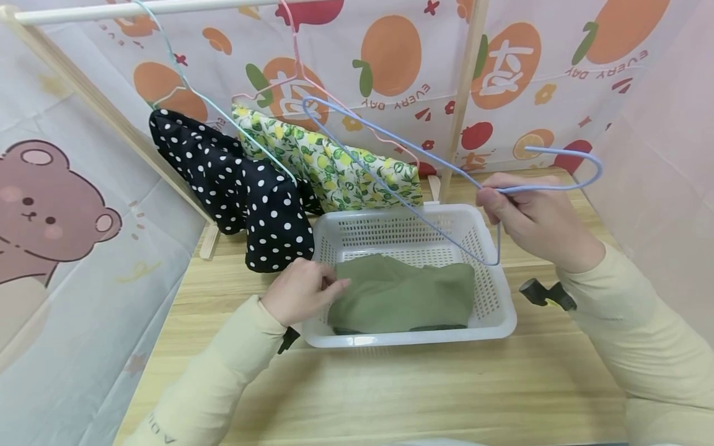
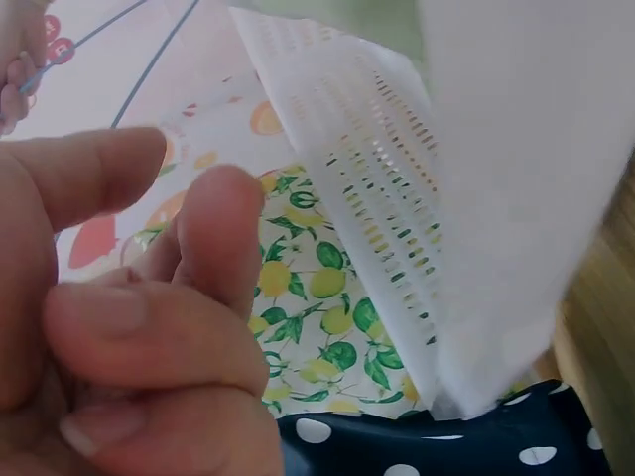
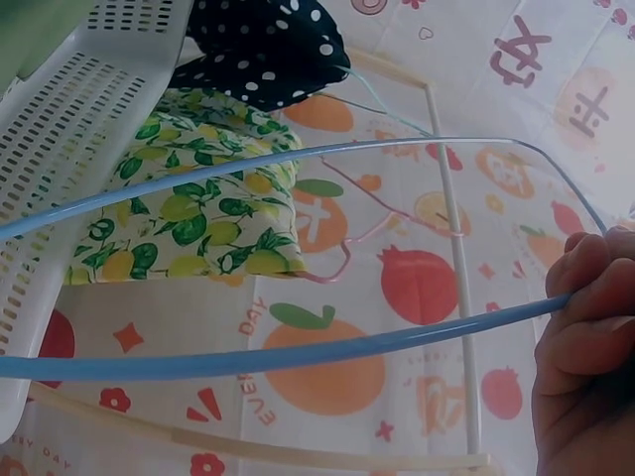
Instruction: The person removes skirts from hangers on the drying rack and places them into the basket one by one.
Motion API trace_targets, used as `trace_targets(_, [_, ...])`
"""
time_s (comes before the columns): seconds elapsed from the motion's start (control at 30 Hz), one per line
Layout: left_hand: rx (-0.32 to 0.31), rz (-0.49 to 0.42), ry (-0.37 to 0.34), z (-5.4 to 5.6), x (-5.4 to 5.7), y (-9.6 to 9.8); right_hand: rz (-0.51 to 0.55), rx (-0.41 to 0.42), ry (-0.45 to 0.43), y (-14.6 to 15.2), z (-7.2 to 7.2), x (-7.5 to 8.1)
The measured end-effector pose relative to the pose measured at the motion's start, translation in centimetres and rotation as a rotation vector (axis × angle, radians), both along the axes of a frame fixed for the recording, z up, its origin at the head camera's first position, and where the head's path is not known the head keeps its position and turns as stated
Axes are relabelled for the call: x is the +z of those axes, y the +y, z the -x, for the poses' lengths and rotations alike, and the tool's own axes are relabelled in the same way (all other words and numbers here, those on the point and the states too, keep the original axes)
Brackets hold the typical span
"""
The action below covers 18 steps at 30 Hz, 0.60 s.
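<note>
My right hand (image 1: 538,217) grips a blue wire hanger (image 1: 558,188) near the base of its hook. The hanger's triangular body slants up to the left, over the white perforated basket (image 1: 413,337). Inside this basket lies a folded olive-green cloth (image 1: 407,294). At the basket's left rim is my left hand (image 1: 301,291), fingers loosely bent and nothing between them. In the left wrist view the left fingers (image 2: 149,337) show close up beside the basket wall. The right wrist view has the right hand (image 3: 590,347) at its edge, holding the blue hanger wire.
From a white rail (image 1: 111,12) hang a mint hanger (image 1: 223,114) with black polka-dot fabric (image 1: 273,204) and a pink hanger (image 1: 295,49) with lemon-print fabric (image 1: 334,167), both behind the basket. Wooden rack posts (image 1: 463,93) stand on the wooden table (image 1: 435,396). Printed curtains surround it.
</note>
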State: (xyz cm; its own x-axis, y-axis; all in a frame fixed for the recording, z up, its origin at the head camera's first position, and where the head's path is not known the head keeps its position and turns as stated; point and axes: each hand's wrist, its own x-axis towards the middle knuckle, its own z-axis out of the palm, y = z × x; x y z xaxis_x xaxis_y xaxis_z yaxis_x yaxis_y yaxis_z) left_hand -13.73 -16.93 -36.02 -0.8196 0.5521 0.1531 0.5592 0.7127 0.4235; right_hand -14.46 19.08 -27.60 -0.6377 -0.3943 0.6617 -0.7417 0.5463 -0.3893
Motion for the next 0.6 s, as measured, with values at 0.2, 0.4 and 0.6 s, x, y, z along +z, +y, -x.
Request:
trace_targets(0.2, [-0.001, -0.071, 0.046, 0.3, 0.4, 0.2, -0.005, 0.005, 0.003, -0.1, -0.2, 0.0])
trace_targets(0.4, [0.037, -0.086, 0.065, 0.5, 0.9, 0.0, -0.009, 0.032, 0.012, 0.0, -0.2, 0.1])
trace_targets(0.6, [0.086, -0.169, 0.191, 0.7, 2.4, -0.9, -0.058, 0.085, -0.077, 0.1, -0.2, 0.3])
